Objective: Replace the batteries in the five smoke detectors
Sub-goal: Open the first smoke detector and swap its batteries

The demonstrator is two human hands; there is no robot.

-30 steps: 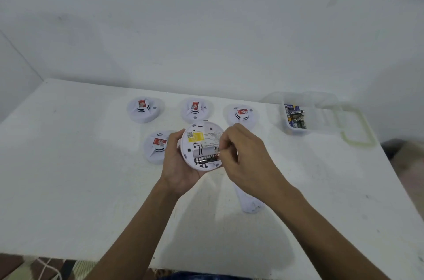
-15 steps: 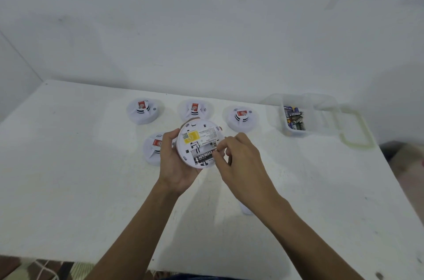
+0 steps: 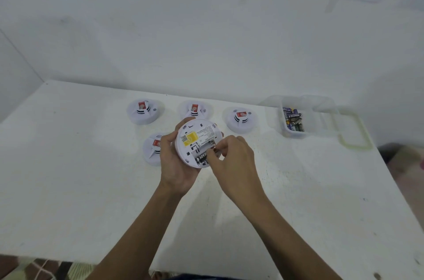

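Observation:
My left hand (image 3: 176, 165) grips a round white smoke detector (image 3: 195, 140) from the left, above the table, with its back turned up. A yellow label sits on that back. In the open compartment lies a black battery (image 3: 200, 157); the slot above it looks empty. My right hand (image 3: 231, 160) reaches in from the right, and its thumb and forefinger pinch the right end of that battery. Several other white detectors stand on the table: three in a back row (image 3: 142, 111) (image 3: 195, 108) (image 3: 239, 119) and one (image 3: 153, 149) just left of my left hand.
A clear plastic tub (image 3: 298, 134) with several loose batteries stands at the back right of the white table (image 3: 68, 176). Its green-rimmed lid (image 3: 354, 133) lies to the right of it. A white wall runs close behind. The table's right edge drops off to the floor.
My right fingers slid from the detector's right rim down onto the battery's end. Both hands and the detector drifted slightly left.

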